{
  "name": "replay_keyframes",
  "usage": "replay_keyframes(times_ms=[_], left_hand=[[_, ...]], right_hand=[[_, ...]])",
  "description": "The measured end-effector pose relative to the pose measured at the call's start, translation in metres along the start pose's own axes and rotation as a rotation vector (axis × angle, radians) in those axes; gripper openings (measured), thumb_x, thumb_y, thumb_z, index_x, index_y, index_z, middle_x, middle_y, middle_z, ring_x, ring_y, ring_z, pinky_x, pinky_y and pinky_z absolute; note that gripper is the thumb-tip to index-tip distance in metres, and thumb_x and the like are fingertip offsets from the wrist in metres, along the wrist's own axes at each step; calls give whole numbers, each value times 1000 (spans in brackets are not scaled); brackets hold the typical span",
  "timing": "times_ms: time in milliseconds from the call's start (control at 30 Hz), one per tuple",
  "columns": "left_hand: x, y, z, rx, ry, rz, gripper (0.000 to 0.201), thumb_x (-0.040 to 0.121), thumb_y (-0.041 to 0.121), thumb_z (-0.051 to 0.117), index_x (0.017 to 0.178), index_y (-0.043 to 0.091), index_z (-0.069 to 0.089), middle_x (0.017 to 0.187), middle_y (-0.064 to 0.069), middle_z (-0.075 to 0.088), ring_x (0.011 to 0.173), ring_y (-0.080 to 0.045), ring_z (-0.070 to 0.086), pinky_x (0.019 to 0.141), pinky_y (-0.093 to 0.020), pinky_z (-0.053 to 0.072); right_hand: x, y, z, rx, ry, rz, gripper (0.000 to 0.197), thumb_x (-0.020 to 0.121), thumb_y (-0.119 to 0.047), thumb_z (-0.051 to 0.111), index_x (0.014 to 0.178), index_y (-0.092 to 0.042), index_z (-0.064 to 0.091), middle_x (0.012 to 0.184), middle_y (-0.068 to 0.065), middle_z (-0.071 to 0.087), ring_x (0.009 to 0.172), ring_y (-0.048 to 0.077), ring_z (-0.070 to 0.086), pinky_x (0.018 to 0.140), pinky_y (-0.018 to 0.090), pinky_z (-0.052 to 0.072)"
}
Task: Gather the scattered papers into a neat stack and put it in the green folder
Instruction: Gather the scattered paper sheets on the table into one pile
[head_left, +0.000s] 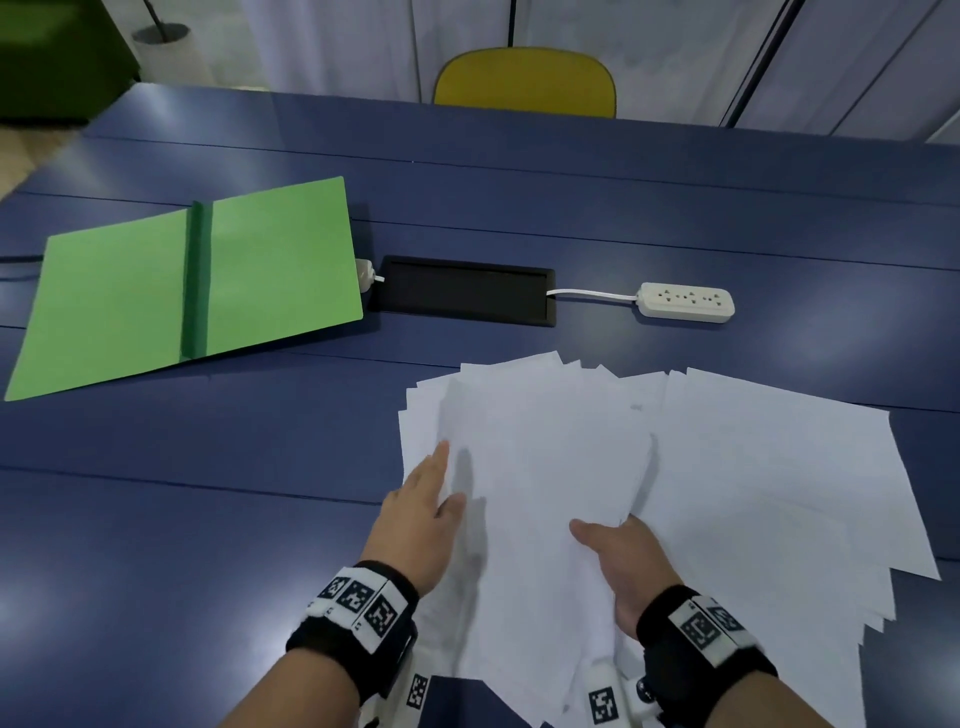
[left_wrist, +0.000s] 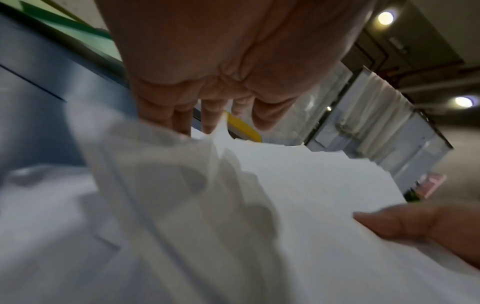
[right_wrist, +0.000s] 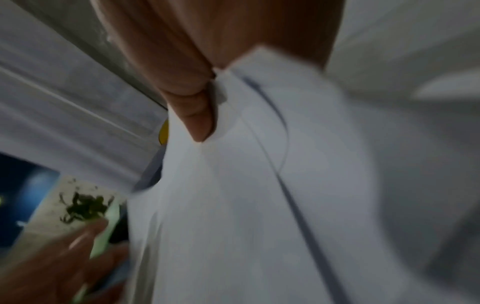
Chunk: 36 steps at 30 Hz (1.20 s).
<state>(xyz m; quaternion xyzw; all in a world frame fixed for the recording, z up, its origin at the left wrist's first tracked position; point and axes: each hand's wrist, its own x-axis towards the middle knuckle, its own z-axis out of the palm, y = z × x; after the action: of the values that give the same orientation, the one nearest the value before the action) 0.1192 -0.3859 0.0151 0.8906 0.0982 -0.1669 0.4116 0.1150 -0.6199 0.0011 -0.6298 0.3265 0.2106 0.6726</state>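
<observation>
Right wrist view alone shows the right hand (right_wrist: 207, 78) pinching papers (head_left: 545, 467); left hand (head_left: 421, 514) flat, green folder (head_left: 270, 260) open.

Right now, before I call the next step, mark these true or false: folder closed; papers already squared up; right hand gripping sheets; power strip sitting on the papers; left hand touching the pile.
1. The green folder is closed. False: it lies open and flat on the table.
2. The papers form a neat stack. False: they are fanned out, corners sticking out unevenly.
3. The right hand grips some sheets. True: the thumb is on top and the sheets curl up.
4. The power strip sits on the papers. False: it lies beyond them on the table.
5. The left hand touches the pile. True: at its left edge.
</observation>
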Motion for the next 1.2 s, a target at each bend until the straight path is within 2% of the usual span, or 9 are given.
replay_keyframes(times_ms=[100,267,400,467,533,700,867,1067,1200], left_hand=[[1,-2,-14,-150,156,-33,52,99,39,46,150,35,34,146,18,39,132,-5,40,114,-35,32],[17,-6,-25,-453,194,-380,41,96,31,57,134,15,53,129,-6,59,112,-22,59,100,-46,49],[33,15,-16,-730,176,-536,7,95,23,59,99,17,58,89,-6,58,82,-24,57,82,-42,52],[47,16,-7,-708,153,-549,21,83,24,63,65,16,55,66,-7,51,61,-27,51,73,-42,49],[67,7,4,-624,160,-539,24,65,32,64,54,11,59,58,-10,58,58,-33,59,75,-49,55],[80,33,7,-505,163,-577,29,79,26,67,87,-1,64,63,-11,58,61,-29,55,67,-34,43],[89,45,13,-254,191,-514,19,88,21,63,82,6,53,90,-12,59,80,-31,57,69,-32,42],[97,48,17,-375,166,-564,48,85,22,72,123,-7,60,124,-18,63,112,-36,61,93,-39,49],[94,55,23,-375,147,-551,40,84,22,73,112,-4,63,110,-15,61,113,-36,61,95,-40,48]], right_hand=[[-7,-7,-36,76,31,-36,26,87,3,65,113,4,70,108,25,75,101,43,71,94,54,55],[-12,-2,-124,66,176,-84,23,88,9,57,109,10,67,85,17,79,70,35,74,60,38,64],[0,16,-140,-7,256,-52,27,88,11,59,115,9,64,66,2,77,81,32,68,77,36,53],[0,19,-140,-12,250,-40,19,89,10,59,105,6,67,66,4,77,72,34,71,81,40,53],[0,18,-141,-6,249,-25,14,88,10,60,96,3,69,69,11,78,61,32,73,86,47,55],[10,26,-149,-58,285,-5,12,83,1,73,94,4,73,86,23,78,88,42,73,96,64,51],[8,25,-149,-39,279,7,9,84,3,72,93,4,73,89,23,78,89,41,73,95,60,53],[8,25,-151,3,242,14,10,87,6,68,97,3,71,89,25,77,89,41,72,92,58,54],[6,24,-152,-2,231,-1,12,88,6,68,95,-3,71,85,17,77,86,37,72,88,51,56]])
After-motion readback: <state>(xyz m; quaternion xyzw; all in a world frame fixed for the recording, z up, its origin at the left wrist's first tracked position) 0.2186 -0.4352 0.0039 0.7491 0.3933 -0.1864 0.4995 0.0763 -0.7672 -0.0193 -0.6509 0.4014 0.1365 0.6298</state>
